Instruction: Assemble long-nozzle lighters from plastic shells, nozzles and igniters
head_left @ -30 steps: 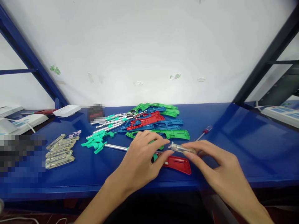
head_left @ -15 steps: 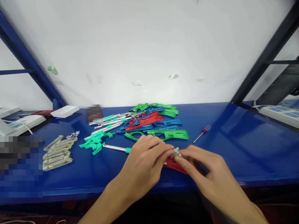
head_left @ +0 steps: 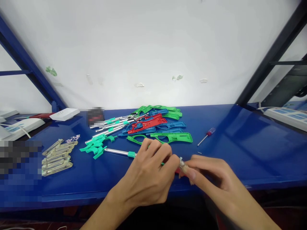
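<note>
Over the blue table [head_left: 251, 143], the left hand [head_left: 153, 172] is now turned further over than a moment ago, fingers curled against one end of the clear piece [head_left: 182, 163], though whether they grip it I cannot tell. The right hand [head_left: 213, 175] pinches that piece between thumb and fingers, just above the mostly hidden red shell [head_left: 177, 171], so the handling seems centred on the piece's end, while a thin sliver [head_left: 199, 152] now shows near the screwdriver's [head_left: 208, 135] tip
</note>
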A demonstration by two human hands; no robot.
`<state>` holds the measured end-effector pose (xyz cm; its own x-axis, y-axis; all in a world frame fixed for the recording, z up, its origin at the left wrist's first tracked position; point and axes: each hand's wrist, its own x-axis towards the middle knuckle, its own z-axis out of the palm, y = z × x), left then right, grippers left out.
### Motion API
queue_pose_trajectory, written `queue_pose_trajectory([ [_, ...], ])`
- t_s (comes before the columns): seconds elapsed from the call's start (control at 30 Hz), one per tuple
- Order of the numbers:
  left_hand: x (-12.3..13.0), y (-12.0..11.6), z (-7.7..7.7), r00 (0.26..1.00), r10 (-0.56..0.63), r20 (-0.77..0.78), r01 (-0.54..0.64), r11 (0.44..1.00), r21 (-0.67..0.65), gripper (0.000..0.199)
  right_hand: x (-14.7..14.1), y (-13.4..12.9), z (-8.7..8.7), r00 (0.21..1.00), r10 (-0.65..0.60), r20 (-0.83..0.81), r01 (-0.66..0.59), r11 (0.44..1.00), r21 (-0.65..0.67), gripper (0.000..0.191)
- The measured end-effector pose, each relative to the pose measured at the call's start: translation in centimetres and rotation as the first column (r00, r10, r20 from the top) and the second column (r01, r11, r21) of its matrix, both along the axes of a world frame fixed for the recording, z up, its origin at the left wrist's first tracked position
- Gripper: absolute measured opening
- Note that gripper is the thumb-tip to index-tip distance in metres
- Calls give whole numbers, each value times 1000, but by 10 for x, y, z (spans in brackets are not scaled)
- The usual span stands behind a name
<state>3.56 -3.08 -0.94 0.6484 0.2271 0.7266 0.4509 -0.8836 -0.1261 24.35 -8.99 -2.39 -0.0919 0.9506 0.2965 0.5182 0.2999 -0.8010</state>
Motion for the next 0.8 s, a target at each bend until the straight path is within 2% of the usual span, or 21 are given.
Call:
queue_pose_trajectory([
  [0.13,-1,0,2,999,-10,-31,10,1000,22,21,0,-2,4,996,82,-25,-84,993,-82,43],
  [0.43,1,6,-5,996,45,-72,-33,987,155,26,-1,-2,2,998,64,14,-63,998,-23,41],
  [0.8,-2,6,0,996,1,-90,13,987,160,22,2,-2,9,995,93,37,-91,995,-36,46],
])
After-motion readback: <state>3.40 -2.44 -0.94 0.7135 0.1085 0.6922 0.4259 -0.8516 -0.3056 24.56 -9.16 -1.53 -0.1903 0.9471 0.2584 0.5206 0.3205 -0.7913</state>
